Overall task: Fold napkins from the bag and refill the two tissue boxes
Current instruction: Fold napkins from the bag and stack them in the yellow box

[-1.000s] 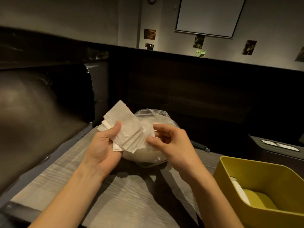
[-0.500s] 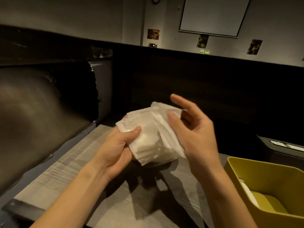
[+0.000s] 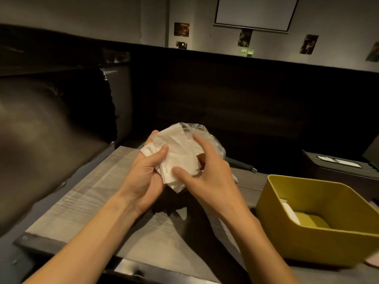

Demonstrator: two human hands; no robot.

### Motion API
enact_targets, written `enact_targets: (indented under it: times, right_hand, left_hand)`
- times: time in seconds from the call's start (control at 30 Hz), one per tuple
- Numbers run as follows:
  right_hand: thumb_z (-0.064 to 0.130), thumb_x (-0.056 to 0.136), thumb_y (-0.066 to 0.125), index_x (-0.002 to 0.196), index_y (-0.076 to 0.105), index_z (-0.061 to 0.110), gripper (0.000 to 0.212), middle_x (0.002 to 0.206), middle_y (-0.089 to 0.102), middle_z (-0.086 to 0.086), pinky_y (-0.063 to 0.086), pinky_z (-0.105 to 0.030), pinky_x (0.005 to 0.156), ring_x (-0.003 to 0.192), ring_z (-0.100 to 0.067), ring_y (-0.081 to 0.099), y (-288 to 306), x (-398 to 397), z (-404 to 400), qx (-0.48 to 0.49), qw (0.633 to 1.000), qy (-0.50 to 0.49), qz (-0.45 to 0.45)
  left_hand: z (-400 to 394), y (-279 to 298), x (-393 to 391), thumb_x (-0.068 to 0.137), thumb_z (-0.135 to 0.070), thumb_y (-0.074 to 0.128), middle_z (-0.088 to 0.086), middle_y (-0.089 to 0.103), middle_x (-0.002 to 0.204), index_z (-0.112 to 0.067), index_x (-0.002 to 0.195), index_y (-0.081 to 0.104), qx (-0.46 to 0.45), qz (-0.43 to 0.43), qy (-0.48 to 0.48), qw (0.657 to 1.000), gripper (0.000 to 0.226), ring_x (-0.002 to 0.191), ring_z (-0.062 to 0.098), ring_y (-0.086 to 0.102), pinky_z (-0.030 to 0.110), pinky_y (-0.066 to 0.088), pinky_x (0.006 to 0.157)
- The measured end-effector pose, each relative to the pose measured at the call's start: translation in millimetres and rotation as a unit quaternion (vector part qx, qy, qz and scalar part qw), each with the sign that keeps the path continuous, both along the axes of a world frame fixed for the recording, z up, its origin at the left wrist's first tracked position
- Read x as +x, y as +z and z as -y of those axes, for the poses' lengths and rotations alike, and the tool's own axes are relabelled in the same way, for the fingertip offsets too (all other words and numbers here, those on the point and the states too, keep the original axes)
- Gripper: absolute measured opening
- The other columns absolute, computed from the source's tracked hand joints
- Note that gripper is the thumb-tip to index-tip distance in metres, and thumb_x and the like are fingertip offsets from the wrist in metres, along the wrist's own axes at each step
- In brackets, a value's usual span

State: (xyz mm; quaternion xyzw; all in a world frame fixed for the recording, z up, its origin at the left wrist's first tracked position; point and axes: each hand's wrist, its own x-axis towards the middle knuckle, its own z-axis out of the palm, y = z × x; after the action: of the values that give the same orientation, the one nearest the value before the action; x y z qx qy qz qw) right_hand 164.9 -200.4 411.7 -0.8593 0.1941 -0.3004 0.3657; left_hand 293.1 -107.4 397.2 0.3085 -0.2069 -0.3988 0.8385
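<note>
Dim, warm light from above; dark hand shadows, soft blur, edges bowed.

Above the bench (image 3: 86,201), the left hand (image 3: 143,177) grips a napkin stack (image 3: 176,152), thumb on top; the right hand (image 3: 207,173) pinches it. A clear bag (image 3: 213,140) sits behind, a yellow box (image 3: 307,240) at the right edge.
</note>
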Motion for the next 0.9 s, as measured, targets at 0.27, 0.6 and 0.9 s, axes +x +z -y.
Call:
enact_targets:
  times: [0.27,0.6,0.9]
  right_hand:
    - [0.017,0.096,0.074,0.122,0.068,0.028,0.029,0.114,0.072,0.011,0.06,-0.031,0.089,0.109,-0.007,0.069,-20.6,-39.9,-9.8,0.105,0.982,0.014,0.156]
    - [0.011,0.091,0.068,0.137,0.038,0.042,0.064,0.128,0.058,0.019,0.053,-0.019,0.093,0.113,0.004,0.059,-53.7,-72.2,-18.6,0.105,0.994,-0.002,0.001]
    - [0.024,0.092,0.074,0.153,0.007,0.048,0.093,0.154,0.042,0.0,0.046,-0.033,0.113,0.134,-0.012,0.052,-60.8,-68.2,-21.5,0.039,0.999,0.031,-0.015]
  left_hand:
    - [-26.1,-12.4,-23.4,0.091,0.0,0.065,0.009,0.071,0.129,-0.026,0.147,0.048,0.12,0.244,0.051,0.961,0.064,0.113,0.026,0.072,0.034,0.063,0.081]
    - [-37.2,-45.4,-45.5,0.08,0.008,0.063,0.0,0.051,0.128,-0.054,0.138,0.013,0.238,0.461,0.075,0.852,0.098,0.105,0.015,0.063,0.03,0.055,0.083]
    - [-36.6,-44.4,-53.5,0.072,0.005,0.057,0.0,0.039,0.128,-0.04,0.14,0.007,0.181,0.512,0.045,0.839,0.096,0.113,-0.016,0.046,0.006,0.041,0.094]
